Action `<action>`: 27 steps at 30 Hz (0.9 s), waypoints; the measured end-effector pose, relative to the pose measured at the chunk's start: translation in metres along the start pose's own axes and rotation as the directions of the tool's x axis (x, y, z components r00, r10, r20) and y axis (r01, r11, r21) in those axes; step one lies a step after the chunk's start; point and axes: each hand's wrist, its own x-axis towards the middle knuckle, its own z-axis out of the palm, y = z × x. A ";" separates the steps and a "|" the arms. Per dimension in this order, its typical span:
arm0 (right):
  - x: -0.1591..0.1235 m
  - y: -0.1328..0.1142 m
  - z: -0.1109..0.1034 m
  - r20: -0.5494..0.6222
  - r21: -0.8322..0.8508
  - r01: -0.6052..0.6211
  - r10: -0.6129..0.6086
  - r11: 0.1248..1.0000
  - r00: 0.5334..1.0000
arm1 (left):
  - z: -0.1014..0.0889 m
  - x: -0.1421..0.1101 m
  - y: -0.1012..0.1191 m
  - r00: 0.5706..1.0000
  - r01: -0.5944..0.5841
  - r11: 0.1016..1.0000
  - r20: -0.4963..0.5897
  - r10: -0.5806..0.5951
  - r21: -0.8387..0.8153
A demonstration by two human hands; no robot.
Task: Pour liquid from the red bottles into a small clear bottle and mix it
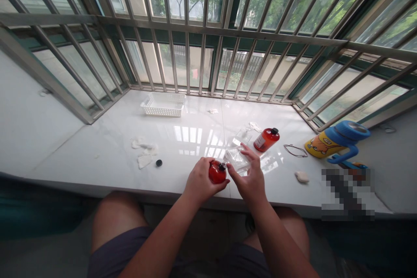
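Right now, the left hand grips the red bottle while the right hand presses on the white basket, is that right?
Not quite: the right hand is on a clear plastic bag, not the white basket. The left hand does grip the red bottle, as the head view shows.

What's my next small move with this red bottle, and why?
Probably free your right hand from the clear plastic packet and pick up the small black cap on the white sill: the red bottle in your left hand shows a dark neck, though it's unclear whether it's capped.
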 end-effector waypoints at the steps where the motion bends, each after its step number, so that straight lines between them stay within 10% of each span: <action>1: 0.000 0.000 0.000 0.000 0.000 0.000 0.000 1.000 1.000 | 0.000 0.000 0.000 1.000 0.001 1.000 0.000 -0.001 0.000; 27: 0.002 -0.003 0.000 0.016 -0.026 0.006 -0.005 1.000 1.000 | -0.001 -0.001 -0.001 1.000 0.000 1.000 -0.008 -0.001 -0.012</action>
